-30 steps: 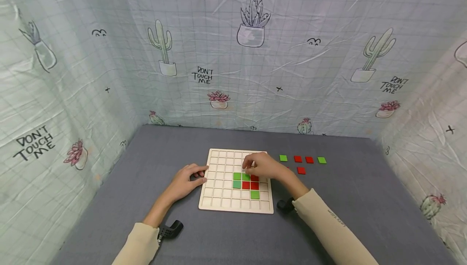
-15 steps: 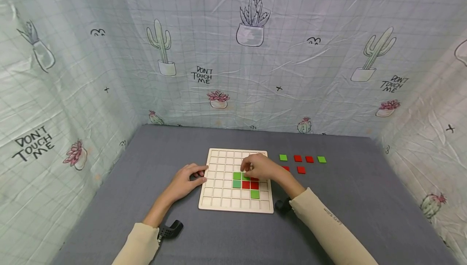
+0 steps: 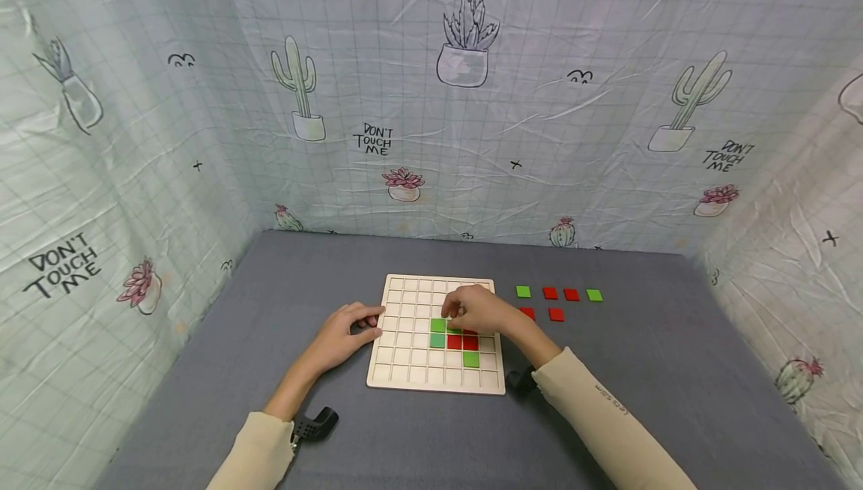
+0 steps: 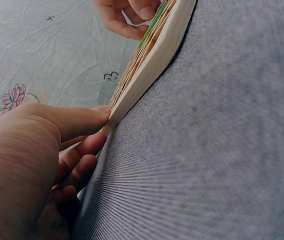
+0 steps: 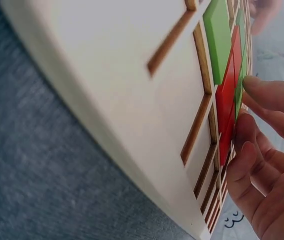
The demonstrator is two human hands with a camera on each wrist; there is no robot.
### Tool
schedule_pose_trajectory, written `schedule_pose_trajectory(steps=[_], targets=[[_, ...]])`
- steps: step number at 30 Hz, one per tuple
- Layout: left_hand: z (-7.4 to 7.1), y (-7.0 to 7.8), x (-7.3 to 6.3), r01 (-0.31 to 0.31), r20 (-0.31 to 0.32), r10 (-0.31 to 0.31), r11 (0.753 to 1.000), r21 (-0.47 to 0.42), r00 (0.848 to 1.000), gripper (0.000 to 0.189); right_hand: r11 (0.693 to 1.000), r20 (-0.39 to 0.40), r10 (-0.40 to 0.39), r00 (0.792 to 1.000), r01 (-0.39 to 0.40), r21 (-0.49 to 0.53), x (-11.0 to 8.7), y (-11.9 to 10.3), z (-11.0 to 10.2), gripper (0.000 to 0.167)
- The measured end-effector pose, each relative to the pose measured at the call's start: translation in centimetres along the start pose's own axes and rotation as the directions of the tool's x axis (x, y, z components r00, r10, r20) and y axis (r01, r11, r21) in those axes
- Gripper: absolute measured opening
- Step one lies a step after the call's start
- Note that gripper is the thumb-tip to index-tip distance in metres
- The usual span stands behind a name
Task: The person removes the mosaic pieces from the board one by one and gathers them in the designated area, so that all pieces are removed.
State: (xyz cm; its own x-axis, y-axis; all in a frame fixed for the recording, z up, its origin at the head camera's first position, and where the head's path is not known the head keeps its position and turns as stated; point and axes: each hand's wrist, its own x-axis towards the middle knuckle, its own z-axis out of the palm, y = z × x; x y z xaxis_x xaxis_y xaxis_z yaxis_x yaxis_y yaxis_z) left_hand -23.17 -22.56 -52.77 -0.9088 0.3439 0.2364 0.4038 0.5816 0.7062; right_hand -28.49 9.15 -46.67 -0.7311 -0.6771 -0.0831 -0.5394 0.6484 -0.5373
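Grey tablecloth, foremost. Wooden board, gridded, flat on the cloth. Left hand: relaxed, touching the board's left edge. Green and red tiles, set in the board's squares. Right hand: bent fingers over these tiles; whether it pinches one, cannot tell. Six loose tiles, right of the board. Cactus-print curtain, behind.

The right hand hides part of the board (contents there unclear).
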Motion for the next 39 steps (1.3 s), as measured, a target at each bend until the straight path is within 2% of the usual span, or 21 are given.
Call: schedule_pose_trajectory(steps=[6,19,31,39], targets=[[0.1,-0.1,0.1,-0.014,-0.012,0.014,1.000,0.006,1.000,0.041,1.000,0.009,-0.020,1.000,0.020,0.008,0.2,-0.3,0.0,0.009],[0.1,0.0,0.1,0.040,0.007,-0.040,0.999,0.004,0.999,0.040,1.000,-0.002,-0.006,1.000,0.006,0.002,0.6,-0.5,0.3,0.007],[0.1,0.1,-0.1,0.015,-0.002,-0.015,1.000,0.005,1.000,0.042,0.999,0.014,0.025,1.000,-0.025,0.040,0.7,-1.1,0.2,0.012],[0.1,0.0,-0.1,0.030,-0.009,-0.030,1.000,-0.005,1.000,0.040,0.999,-0.012,-0.011,1.000,0.012,0.048,0.7,-1.1,0.3,0.005]])
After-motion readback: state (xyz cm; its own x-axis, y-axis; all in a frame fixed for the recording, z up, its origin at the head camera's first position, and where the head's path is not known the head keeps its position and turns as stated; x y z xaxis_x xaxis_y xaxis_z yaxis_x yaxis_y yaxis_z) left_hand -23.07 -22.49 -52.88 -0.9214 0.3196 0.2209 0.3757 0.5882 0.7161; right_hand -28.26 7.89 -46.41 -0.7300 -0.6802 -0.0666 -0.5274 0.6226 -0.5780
